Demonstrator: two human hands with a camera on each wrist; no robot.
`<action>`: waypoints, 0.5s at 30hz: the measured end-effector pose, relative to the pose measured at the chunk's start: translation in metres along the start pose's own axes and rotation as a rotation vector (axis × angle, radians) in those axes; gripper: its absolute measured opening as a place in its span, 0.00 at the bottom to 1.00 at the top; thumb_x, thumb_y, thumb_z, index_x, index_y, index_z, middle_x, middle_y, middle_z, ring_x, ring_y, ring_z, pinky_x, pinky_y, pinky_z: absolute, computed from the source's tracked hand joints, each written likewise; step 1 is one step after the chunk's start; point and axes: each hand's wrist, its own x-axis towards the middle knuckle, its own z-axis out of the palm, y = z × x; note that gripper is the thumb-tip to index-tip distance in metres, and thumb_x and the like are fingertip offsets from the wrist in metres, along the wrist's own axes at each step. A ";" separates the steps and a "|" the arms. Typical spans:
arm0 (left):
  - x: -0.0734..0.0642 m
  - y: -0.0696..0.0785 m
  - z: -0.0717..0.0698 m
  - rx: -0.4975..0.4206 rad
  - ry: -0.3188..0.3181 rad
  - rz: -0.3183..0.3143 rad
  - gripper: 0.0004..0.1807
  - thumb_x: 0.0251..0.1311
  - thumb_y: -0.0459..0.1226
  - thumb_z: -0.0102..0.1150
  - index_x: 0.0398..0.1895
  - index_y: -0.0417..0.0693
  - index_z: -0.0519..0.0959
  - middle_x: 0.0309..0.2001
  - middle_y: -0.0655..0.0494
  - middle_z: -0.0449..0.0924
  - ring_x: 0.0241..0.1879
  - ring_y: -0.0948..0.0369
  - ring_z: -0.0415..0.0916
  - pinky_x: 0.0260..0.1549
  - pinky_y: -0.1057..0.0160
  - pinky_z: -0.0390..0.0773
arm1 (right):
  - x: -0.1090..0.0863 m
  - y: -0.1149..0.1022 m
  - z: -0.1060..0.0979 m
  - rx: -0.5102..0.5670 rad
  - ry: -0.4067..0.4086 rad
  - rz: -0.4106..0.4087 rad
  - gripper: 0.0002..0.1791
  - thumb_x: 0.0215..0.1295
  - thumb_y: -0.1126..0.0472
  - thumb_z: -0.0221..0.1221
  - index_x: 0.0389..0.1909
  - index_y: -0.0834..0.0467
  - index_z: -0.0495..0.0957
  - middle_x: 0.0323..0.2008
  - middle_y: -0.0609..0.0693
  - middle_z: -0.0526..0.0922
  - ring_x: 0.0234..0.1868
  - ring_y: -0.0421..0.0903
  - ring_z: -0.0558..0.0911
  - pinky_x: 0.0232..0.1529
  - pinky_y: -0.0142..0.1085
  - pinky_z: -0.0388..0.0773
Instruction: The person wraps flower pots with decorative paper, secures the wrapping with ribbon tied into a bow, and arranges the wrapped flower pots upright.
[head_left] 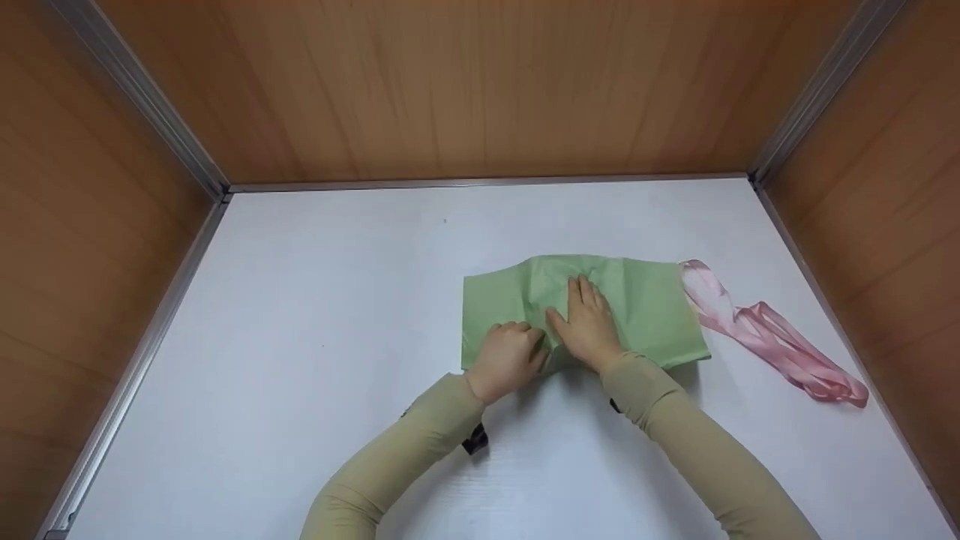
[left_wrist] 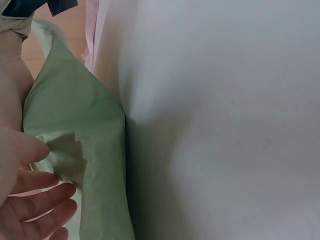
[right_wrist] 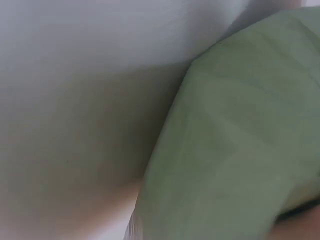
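A creased sheet of green wrapping paper (head_left: 652, 300) lies right of centre on the white table, its middle raised and its front edge lifted off the surface. My left hand (head_left: 508, 356) has its fingers curled at the near left part of the paper and grips it there. In the left wrist view, the thumb and fingers of that hand (left_wrist: 35, 205) are around a pale folded flap (left_wrist: 67, 155). My right hand (head_left: 590, 330) rests on the middle of the sheet with fingers straight. Green paper (right_wrist: 235, 130) fills much of the right wrist view, hiding most of that hand. Whether something lies underneath, I cannot tell.
A loosely bunched pink ribbon (head_left: 795, 352) lies to the right of the paper, one end reaching its right edge. Wooden panels (head_left: 480, 90) with metal edging enclose the white table (head_left: 315, 300) at the back and both sides.
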 end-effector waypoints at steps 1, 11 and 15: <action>0.000 0.000 0.000 0.000 0.003 0.004 0.08 0.62 0.39 0.56 0.29 0.46 0.81 0.25 0.55 0.79 0.27 0.57 0.78 0.28 0.57 0.76 | 0.001 -0.001 0.000 0.011 -0.012 0.016 0.40 0.73 0.48 0.44 0.70 0.73 0.44 0.72 0.69 0.43 0.73 0.63 0.43 0.72 0.52 0.39; -0.001 -0.002 0.001 0.007 -0.033 0.032 0.10 0.63 0.39 0.55 0.27 0.45 0.79 0.24 0.54 0.79 0.26 0.56 0.78 0.27 0.56 0.77 | 0.001 -0.001 0.006 -0.113 0.038 -0.030 0.40 0.73 0.45 0.42 0.72 0.70 0.43 0.74 0.65 0.40 0.75 0.60 0.41 0.71 0.56 0.38; -0.001 -0.003 -0.001 0.008 -0.053 0.027 0.11 0.64 0.39 0.54 0.25 0.46 0.79 0.24 0.54 0.79 0.27 0.56 0.78 0.28 0.56 0.77 | 0.001 0.000 0.006 -0.161 0.050 -0.068 0.37 0.73 0.45 0.42 0.73 0.63 0.47 0.74 0.62 0.42 0.75 0.59 0.42 0.71 0.57 0.38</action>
